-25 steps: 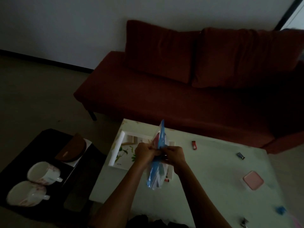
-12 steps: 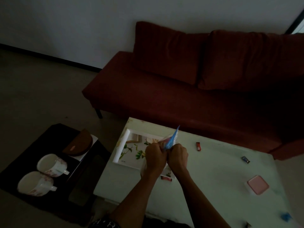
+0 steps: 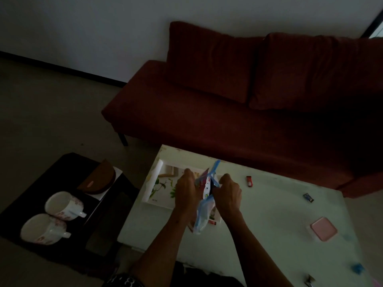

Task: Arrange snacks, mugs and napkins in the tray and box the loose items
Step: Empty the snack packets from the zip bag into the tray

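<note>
A blue and white snack bag (image 3: 205, 214) hangs between my hands above the white floral tray (image 3: 154, 183) on the pale table (image 3: 269, 224). My left hand (image 3: 185, 193) grips the bag's top on its left side and my right hand (image 3: 229, 193) grips it on the right, the two a little apart. Two white floral mugs (image 3: 62, 206) (image 3: 43, 228) lie on their sides on the dark low table (image 3: 24, 204) to the left. A pink-lidded box (image 3: 323, 228) sits at the table's right.
A brown half-round holder (image 3: 99, 179) on white paper lies behind the mugs. Small wrapped items dot the table: a red one (image 3: 249, 180), a dark one (image 3: 308, 197), a blue one (image 3: 357, 267). A dark red sofa (image 3: 228, 112) runs along the table's far side.
My hands have drawn apart at the top of the snack bag, which has tilted and dropped lower over the tray's near right corner. The camera view has shifted slightly.
</note>
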`<state>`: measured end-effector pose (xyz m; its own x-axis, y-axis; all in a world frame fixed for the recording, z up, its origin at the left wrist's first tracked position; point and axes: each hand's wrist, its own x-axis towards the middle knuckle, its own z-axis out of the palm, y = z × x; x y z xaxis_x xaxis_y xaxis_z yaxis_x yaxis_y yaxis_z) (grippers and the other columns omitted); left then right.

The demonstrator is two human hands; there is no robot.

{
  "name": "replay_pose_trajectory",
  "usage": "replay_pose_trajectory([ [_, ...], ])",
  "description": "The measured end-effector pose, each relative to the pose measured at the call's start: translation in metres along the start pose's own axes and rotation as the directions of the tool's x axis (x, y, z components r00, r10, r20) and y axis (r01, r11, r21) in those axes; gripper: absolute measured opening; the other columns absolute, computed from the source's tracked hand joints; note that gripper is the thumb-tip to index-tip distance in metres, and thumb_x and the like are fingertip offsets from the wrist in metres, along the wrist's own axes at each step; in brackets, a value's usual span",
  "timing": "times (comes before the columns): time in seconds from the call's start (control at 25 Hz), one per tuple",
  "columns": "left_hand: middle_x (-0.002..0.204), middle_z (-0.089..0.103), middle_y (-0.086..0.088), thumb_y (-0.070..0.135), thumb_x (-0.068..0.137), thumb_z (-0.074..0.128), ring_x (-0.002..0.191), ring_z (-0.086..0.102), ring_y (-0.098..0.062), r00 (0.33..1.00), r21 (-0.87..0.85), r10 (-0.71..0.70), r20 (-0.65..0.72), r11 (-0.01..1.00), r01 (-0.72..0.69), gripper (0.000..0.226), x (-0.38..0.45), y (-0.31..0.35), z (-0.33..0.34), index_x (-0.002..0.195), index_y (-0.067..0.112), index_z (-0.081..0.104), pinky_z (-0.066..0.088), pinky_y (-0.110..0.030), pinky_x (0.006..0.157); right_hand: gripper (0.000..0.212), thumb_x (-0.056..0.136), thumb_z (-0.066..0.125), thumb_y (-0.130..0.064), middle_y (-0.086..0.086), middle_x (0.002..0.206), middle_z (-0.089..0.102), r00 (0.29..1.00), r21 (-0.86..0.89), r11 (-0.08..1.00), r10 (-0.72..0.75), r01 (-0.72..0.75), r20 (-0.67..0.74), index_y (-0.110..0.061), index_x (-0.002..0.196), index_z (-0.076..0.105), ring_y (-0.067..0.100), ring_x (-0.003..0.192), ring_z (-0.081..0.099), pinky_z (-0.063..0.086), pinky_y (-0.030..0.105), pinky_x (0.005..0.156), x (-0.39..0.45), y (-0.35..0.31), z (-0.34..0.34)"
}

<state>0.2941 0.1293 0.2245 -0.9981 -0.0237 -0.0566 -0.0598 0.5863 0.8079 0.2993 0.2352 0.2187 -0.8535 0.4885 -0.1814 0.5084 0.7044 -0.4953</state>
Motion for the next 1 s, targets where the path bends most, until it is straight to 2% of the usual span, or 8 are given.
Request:
replay_pose_trajectory([
  [0.12, 0.099, 0.062, -0.015, 0.018, 0.09, 0.052, 0.096, 0.059, -0.027, 0.994, 0.207, 0.058, 0.093, 0.975, -0.076, 0.016, 0.005, -0.006, 0.0, 0.095, 0.003, 0.056, 0.05, -0.033, 0.079, 0.015, 0.088, 0.051, -0.006, 0.017, 0.103, 0.062, 0.997, -0.175, 0.983, -0.045, 0.056, 0.067, -0.005, 0.101, 0.059, 0.031, 0.092, 0.062, 0.044, 0.031, 0.064, 0.002, 0.008, 0.001],
  [0.28, 0.116, 0.061, -0.013, 0.011, 0.091, 0.049, 0.108, 0.056, -0.025, 0.981, 0.406, 0.095, 0.167, 0.9, -0.156, 0.02, 0.012, -0.015, -0.006, 0.109, 0.006, 0.058, 0.049, -0.032, 0.092, 0.031, 0.084, 0.06, -0.012, 0.017, 0.12, 0.05, 0.973, -0.201, 0.974, 0.143, -0.106, 0.18, -0.003, 0.114, 0.055, 0.031, 0.108, 0.055, 0.05, 0.037, 0.085, 0.005, 0.02, -0.004],
  [0.4, 0.122, 0.059, -0.014, 0.012, 0.09, 0.05, 0.112, 0.055, -0.025, 0.987, 0.395, 0.113, 0.112, 0.906, -0.149, 0.024, 0.011, -0.026, -0.015, 0.113, 0.006, 0.055, 0.046, -0.03, 0.094, 0.067, 0.076, 0.073, -0.016, 0.015, 0.133, 0.035, 0.931, -0.284, 0.945, 0.243, -0.164, 0.272, -0.01, 0.132, 0.037, 0.031, 0.12, 0.045, 0.048, 0.038, 0.092, 0.007, 0.03, -0.011],
  [0.56, 0.111, 0.066, -0.017, 0.005, 0.086, 0.052, 0.107, 0.059, -0.028, 0.983, 0.321, 0.16, 0.095, 0.929, -0.182, 0.024, 0.01, -0.025, -0.019, 0.108, 0.003, 0.061, 0.046, -0.032, 0.093, 0.048, 0.083, 0.062, -0.009, 0.015, 0.136, 0.031, 0.987, -0.378, 0.924, 0.106, -0.052, 0.123, -0.017, 0.128, 0.047, 0.029, 0.123, 0.039, 0.047, 0.037, 0.092, 0.015, 0.025, -0.019],
  [0.68, 0.117, 0.064, -0.011, 0.013, 0.087, 0.055, 0.112, 0.057, -0.021, 0.975, 0.204, 0.171, 0.146, 0.959, -0.198, 0.033, 0.005, -0.013, -0.011, 0.121, 0.011, 0.055, 0.046, -0.029, 0.098, 0.015, 0.085, 0.064, -0.018, 0.01, 0.113, 0.053, 0.994, -0.24, 0.965, -0.106, 0.102, -0.002, -0.012, 0.098, 0.064, 0.02, 0.094, 0.053, 0.05, 0.03, 0.077, 0.019, 0.015, -0.014],
  [0.76, 0.121, 0.062, -0.007, 0.016, 0.088, 0.056, 0.114, 0.055, -0.017, 0.973, 0.158, 0.177, 0.15, 0.967, -0.2, 0.038, 0.003, -0.006, -0.006, 0.126, 0.014, 0.051, 0.045, -0.025, 0.099, 0.031, 0.084, 0.065, -0.038, 0.009, 0.091, 0.061, 0.987, -0.148, 0.988, -0.009, 0.032, 0.157, -0.01, 0.073, 0.057, 0.019, 0.076, 0.056, 0.05, 0.03, 0.067, 0.023, 0.008, -0.004],
  [0.88, 0.127, 0.059, -0.008, 0.009, 0.085, 0.061, 0.121, 0.052, -0.018, 0.979, 0.149, 0.149, 0.141, 0.974, -0.169, 0.048, 0.002, 0.002, -0.004, 0.131, 0.012, 0.047, 0.043, -0.03, 0.104, 0.051, 0.078, 0.066, -0.052, 0.014, 0.094, 0.066, 0.93, -0.062, 0.996, 0.085, -0.067, 0.358, -0.004, 0.092, 0.06, 0.027, 0.091, 0.065, 0.049, 0.032, 0.075, 0.026, 0.001, 0.018],
  [1.0, 0.128, 0.058, -0.009, 0.008, 0.086, 0.057, 0.122, 0.052, -0.019, 0.986, 0.12, 0.133, 0.099, 0.982, -0.145, 0.047, 0.001, 0.002, -0.008, 0.131, 0.011, 0.046, 0.044, -0.034, 0.104, 0.046, 0.082, 0.064, -0.046, 0.01, 0.089, 0.064, 0.933, 0.076, 0.991, 0.076, -0.109, 0.352, -0.005, 0.101, 0.061, 0.027, 0.094, 0.065, 0.049, 0.032, 0.077, 0.025, -0.009, 0.04],
])
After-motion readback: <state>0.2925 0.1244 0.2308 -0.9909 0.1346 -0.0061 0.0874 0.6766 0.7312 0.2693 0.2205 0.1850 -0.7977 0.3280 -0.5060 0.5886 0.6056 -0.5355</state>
